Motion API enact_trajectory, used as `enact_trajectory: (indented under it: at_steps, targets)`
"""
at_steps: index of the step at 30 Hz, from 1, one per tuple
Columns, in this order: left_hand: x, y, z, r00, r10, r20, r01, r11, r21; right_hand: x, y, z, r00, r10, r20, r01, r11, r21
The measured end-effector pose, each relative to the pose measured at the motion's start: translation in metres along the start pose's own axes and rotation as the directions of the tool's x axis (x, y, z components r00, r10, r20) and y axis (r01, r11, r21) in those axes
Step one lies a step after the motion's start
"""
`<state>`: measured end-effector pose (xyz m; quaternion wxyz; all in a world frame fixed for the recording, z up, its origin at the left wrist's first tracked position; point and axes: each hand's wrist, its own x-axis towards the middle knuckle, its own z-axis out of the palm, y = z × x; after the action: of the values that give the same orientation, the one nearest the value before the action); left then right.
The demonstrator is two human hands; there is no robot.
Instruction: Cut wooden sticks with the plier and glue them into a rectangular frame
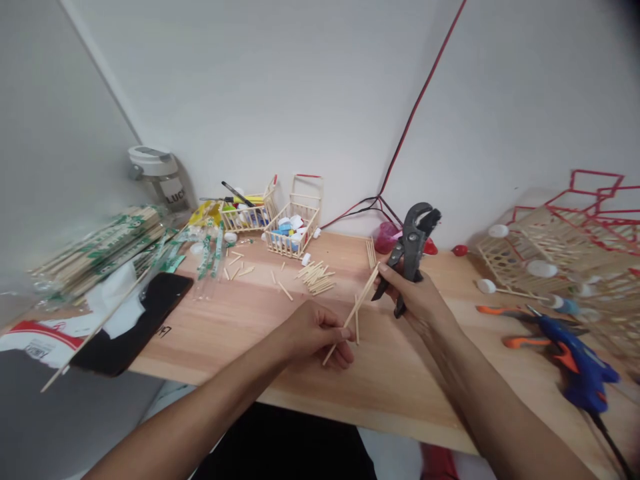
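My left hand (320,337) pinches the lower part of thin wooden sticks (357,305), which slant up to the right. Beside its fingertips another short stick (357,323) stands or lies nearly upright; I cannot tell which. Wrapped in my right hand (413,293) is a black hand cutter (413,240), its head pointing up and away from the sticks. The right thumb and fingertips also touch the sticks' upper end. Behind my hands lies a pile of short cut sticks (316,277), with several loose pieces (285,291) to its left.
Two small stick-built carts (293,230) (247,217) hold bits and pens near the wall. Bundled sticks (100,247), a black phone (165,300) and a jar (160,177) are left. Right are a blue glue gun (575,363), orange-handled pliers (525,342) and stacked lattice carts (550,247).
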<state>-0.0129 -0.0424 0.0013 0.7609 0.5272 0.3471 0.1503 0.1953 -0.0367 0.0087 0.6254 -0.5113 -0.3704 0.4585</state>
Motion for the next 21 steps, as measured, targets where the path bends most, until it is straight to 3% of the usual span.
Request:
enact_trajectory:
  at_steps: [4,9,15,21]
  targets:
    - [0.002,-0.002,0.0,0.999,0.046,-0.004,-0.046,0.998,0.052,0.001,0.0,0.0,1.0,-0.021,0.01,0.021,1.0,-0.011]
    - [0.009,0.009,0.0,0.962,0.264,-0.073,-0.248,0.953,0.174,-0.003,0.001,0.001,0.999,-0.039,0.036,0.041,0.997,-0.072]
    - [0.021,0.014,0.007,0.959,0.249,-0.136,-0.244,0.968,0.054,-0.012,-0.005,0.008,0.992,-0.122,-0.017,0.108,0.925,-0.364]
    - [0.021,0.012,0.008,0.969,0.22,-0.115,-0.224,0.974,-0.024,-0.017,-0.006,0.012,0.987,-0.158,-0.027,0.128,0.882,-0.453]
